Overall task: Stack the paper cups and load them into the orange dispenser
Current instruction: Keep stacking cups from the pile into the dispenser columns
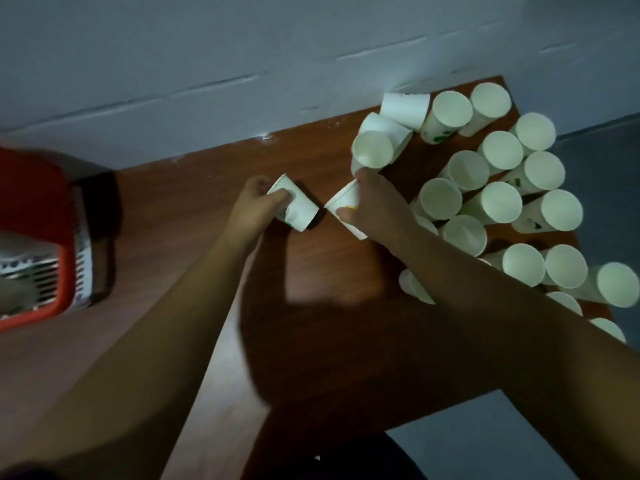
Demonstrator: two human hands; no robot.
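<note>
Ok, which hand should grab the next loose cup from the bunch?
Right, probably. The right hand, pinching a white paper cup, sits at the edge of the standing white paper cups; the left hand, gripping a second paper cup, is farther away.

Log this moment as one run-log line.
left hand: grips white paper cup | right hand: grips second white paper cup | state: not nested | orange plastic dispenser: untouched

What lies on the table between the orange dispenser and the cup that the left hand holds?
Nothing. The head view shows only bare brown table between the orange dispenser and the cup held by the left hand.
</note>
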